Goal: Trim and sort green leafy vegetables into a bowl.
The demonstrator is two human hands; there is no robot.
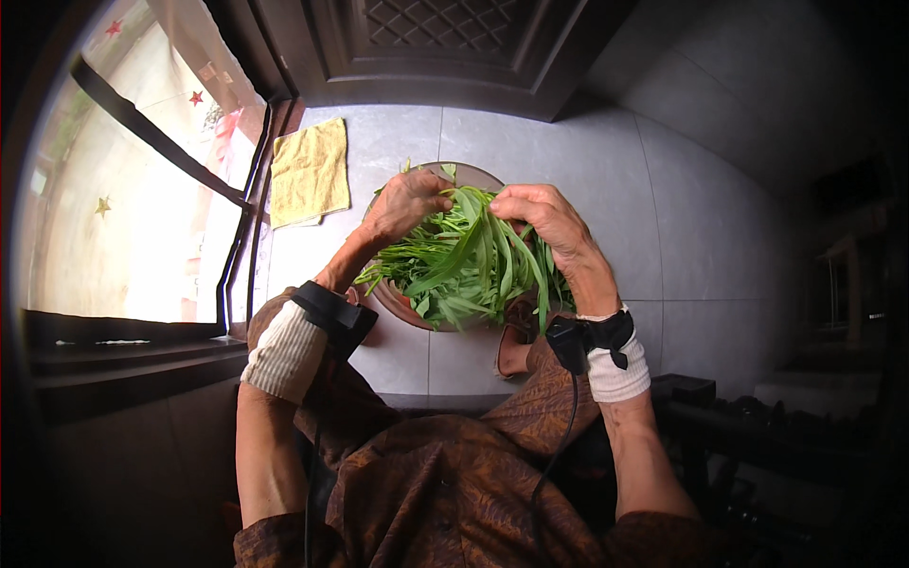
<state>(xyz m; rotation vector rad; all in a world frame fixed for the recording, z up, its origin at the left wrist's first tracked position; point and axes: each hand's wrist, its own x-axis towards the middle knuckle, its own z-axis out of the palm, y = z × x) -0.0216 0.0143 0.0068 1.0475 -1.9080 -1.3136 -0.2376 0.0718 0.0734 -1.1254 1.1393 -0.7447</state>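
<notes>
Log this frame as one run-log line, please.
left hand: grips leafy greens | right hand: grips same bunch | greens over round basin | yellow cloth on floor

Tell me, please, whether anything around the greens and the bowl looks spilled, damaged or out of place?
Nothing stands out. Both hands, left hand and right hand, hold the leafy greens over the brown bowl; the yellow cloth lies flat on the tiled floor.

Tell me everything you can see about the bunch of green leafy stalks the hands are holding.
The leafy greens are a loose bunch of long, narrow, bright green leaves on thin stalks, fresh-looking and limp. They drape downward, fanned out over a round brown basin on the grey tiled floor. The left hand grips them at the upper left and the right hand pinches them at the upper right. The leaf tips hang toward the person's lap.
</notes>
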